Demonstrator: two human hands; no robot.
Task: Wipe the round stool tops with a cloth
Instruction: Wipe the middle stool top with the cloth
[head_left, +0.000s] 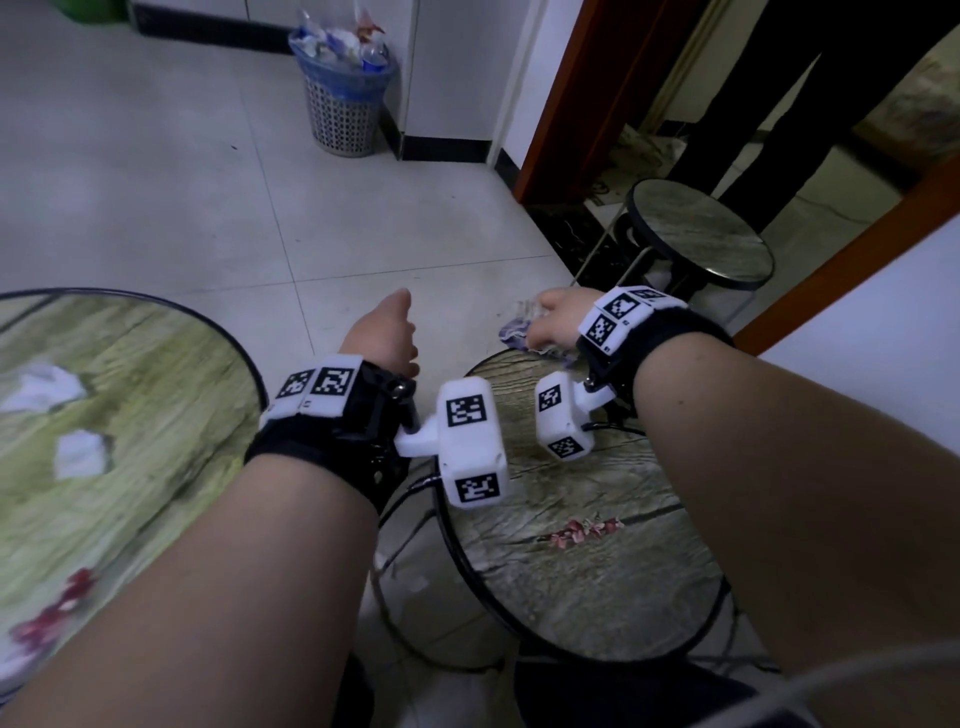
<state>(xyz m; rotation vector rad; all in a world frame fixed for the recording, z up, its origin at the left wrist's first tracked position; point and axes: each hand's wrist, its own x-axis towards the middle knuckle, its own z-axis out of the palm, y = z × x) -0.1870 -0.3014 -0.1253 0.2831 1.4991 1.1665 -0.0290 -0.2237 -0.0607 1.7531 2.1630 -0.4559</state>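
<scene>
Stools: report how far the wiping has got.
Done: nothing shows as finished; wiped and unwiped tops look alike. In hand: the right hand holds the cloth at the far edge of the near stool; the left hand hangs free. Left: the rest of that top and the far stool.

**Where things stand around the stools**

The near round stool with a marble-print top and black rim (582, 551) stands at lower centre-right on the pale tiled floor (171, 171). On its far edge lies the crumpled patterned cloth (519, 327), under the right hand (558, 319). The left hand (384, 335) is over the floor, left of this stool. A larger round green-printed glass bench (130, 415) is at the left, with two white paper scraps (78, 452) on it. A second round black-rimmed stool (698, 234) stands behind, at the right, in the doorway. A grey mesh waste basket (345, 104) stands far behind, against the wall.
</scene>
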